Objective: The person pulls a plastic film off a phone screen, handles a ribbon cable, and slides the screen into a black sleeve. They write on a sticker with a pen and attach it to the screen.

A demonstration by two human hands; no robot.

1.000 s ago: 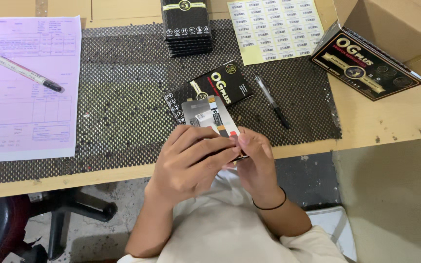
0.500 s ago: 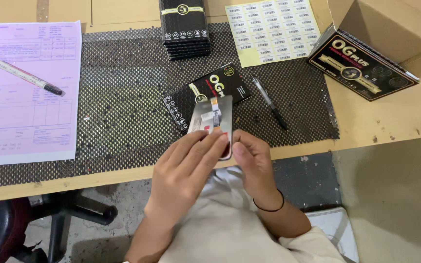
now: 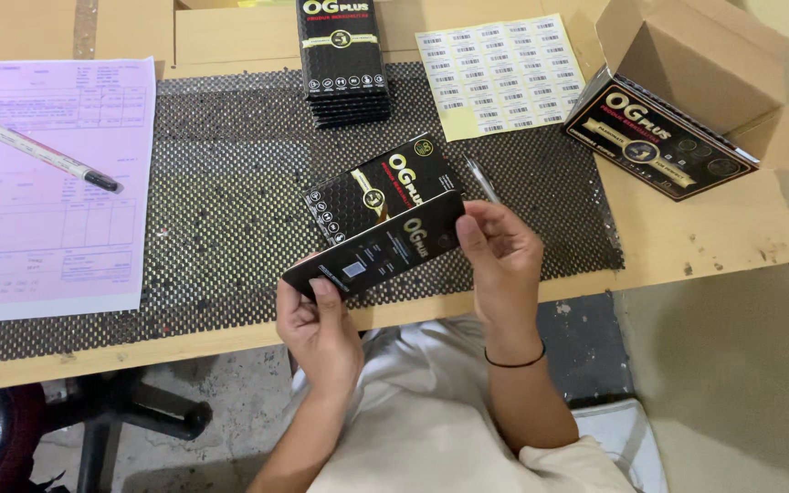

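Wooden table [image 3: 705,242] under a black mesh mat [image 3: 221,201], pink form [image 3: 43,183] left of it, cardboard box [image 3: 687,82] right.

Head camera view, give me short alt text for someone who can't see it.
Two bare hands, left hand and right hand, hold a flat black packet by its ends above a black mesh mat. Nearby lie another packet, a packet stack, a label sheet and a pink form.

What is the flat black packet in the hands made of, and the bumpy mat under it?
The flat black packet looks like thin printed card with a slight sheen; its edges stay straight. The dark mesh mat seems to be soft rubbery foam, judging by its open grid.
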